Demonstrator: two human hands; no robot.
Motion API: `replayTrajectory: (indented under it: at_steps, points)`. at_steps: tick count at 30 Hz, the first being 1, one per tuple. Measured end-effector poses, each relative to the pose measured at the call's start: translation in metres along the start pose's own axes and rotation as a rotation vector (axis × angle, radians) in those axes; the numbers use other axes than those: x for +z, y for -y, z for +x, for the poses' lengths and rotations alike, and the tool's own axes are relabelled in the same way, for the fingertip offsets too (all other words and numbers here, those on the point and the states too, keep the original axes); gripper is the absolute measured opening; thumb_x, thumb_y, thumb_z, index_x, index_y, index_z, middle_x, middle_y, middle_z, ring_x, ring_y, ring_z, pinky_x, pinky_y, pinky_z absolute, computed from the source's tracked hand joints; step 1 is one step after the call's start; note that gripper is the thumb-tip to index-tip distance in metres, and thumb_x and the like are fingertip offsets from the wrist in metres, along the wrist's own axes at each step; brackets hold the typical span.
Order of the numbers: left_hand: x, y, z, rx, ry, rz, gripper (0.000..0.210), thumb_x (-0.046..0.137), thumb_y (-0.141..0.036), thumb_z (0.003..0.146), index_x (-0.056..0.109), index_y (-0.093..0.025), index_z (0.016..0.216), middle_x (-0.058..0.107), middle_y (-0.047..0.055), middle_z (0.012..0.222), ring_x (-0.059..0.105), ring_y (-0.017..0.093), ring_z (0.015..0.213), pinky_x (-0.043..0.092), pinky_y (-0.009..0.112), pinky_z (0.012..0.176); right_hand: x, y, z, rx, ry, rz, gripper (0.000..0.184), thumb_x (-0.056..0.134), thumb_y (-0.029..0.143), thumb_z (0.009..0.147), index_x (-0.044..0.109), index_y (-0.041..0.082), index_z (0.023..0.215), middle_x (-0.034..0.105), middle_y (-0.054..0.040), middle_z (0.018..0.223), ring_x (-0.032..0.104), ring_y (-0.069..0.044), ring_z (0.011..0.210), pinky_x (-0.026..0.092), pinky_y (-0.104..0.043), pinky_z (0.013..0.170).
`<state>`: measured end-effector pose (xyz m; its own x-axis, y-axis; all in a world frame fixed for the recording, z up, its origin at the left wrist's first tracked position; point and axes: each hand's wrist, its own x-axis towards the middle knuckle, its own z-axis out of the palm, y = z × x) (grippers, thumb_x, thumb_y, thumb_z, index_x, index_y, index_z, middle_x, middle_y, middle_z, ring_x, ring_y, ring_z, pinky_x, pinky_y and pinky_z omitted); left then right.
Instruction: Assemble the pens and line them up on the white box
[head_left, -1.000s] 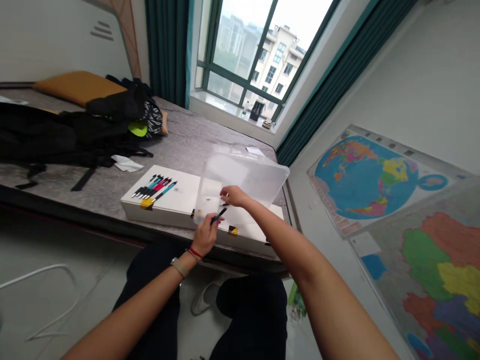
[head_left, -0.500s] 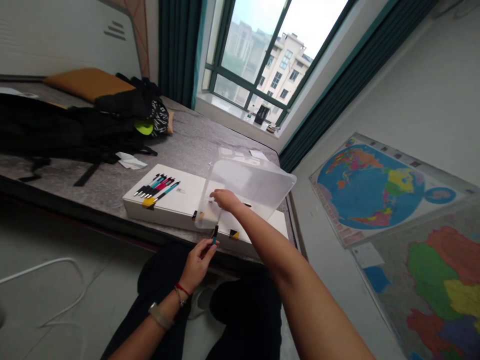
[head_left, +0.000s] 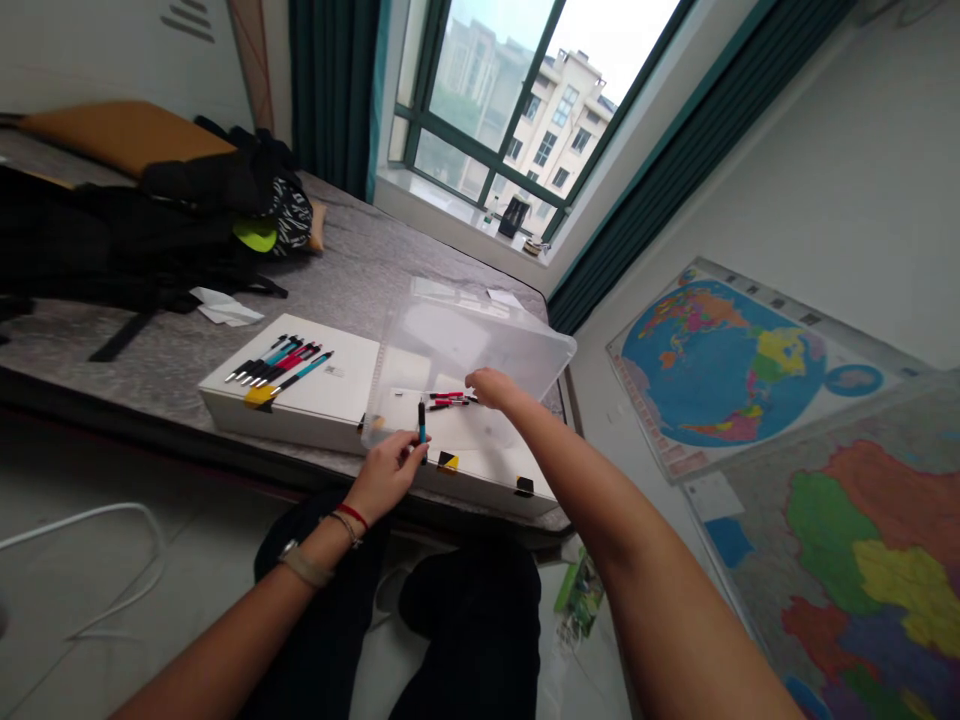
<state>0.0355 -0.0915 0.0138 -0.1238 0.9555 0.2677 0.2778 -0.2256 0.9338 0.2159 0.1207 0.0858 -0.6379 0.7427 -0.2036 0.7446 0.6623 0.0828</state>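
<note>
My left hand (head_left: 386, 472) is closed around a blue pen barrel with a black grip (head_left: 422, 422), held upright at the near edge of a clear plastic box (head_left: 375, 425). Reaching over that box, my right hand (head_left: 490, 387) has its fingers bent together at the right end of several red and black pen pieces (head_left: 448, 396). What it pinches, if anything, is hidden. Left of the box, a row of blue, red and black pens (head_left: 281, 362) lies on a white carton (head_left: 346, 350).
The box's clear lid (head_left: 487, 335) stands tilted up behind my right hand. Another white carton (head_left: 480, 465) is under the box. A black bag (head_left: 97, 240) and a crumpled tissue (head_left: 225, 307) lie on the grey mattress (head_left: 352, 235). Maps hang on the right wall.
My right hand has moved right inside the box, uncovering red and black pieces. My left hand has risen slightly with the blue pen barrel. The view has shifted right.
</note>
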Motion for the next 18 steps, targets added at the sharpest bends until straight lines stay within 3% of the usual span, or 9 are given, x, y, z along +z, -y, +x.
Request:
replayTrajectory:
  at_steps: [4, 10, 15, 18]
  points:
    - [0.012, -0.002, 0.048, 0.122, -0.063, 0.207, 0.022, 0.055, -0.039, 0.089, 0.068, -0.023, 0.093, 0.067, 0.008, 0.084, 0.061, 0.024, 0.077, 0.046, 0.034, 0.075, 0.009, -0.016, -0.009, 0.070, 0.081, -0.002, 0.034, 0.062, 0.005, 0.078, 0.073, 0.018, 0.107, 0.072, -0.0144, 0.107, 0.065, -0.027, 0.099, 0.046, -0.030, 0.083]
    - [0.019, 0.028, 0.093, 0.071, -0.143, 0.399, 0.019, 0.052, -0.037, 0.089, 0.062, -0.023, 0.084, 0.062, 0.007, 0.073, 0.058, 0.024, 0.069, 0.040, 0.031, 0.065, 0.023, -0.005, -0.006, 0.047, -0.053, 0.045, 0.030, 0.056, 0.009, 0.086, 0.072, 0.018, 0.110, 0.072, -0.0138, 0.109, 0.064, -0.024, 0.101, 0.044, -0.028, 0.085]
    - [0.015, 0.049, 0.102, 0.101, 0.076, 0.347, 0.019, 0.058, -0.042, 0.083, 0.063, -0.025, 0.075, 0.061, 0.003, 0.064, 0.055, 0.022, 0.061, 0.036, 0.030, 0.060, 0.028, 0.007, 0.002, -0.033, -0.101, 0.088, 0.022, 0.055, 0.013, 0.088, 0.074, 0.018, 0.098, 0.072, -0.0137, 0.100, 0.064, -0.023, 0.093, 0.042, -0.028, 0.080]
    - [0.012, 0.053, 0.106, 0.065, 0.072, 0.202, 0.018, 0.066, -0.042, 0.076, 0.064, -0.026, 0.070, 0.060, 0.001, 0.060, 0.054, 0.021, 0.059, 0.036, 0.029, 0.060, 0.030, 0.011, 0.004, -0.053, -0.096, 0.073, 0.021, 0.054, 0.013, 0.088, 0.074, 0.017, 0.096, 0.072, -0.0140, 0.099, 0.064, -0.023, 0.089, 0.041, -0.029, 0.077]
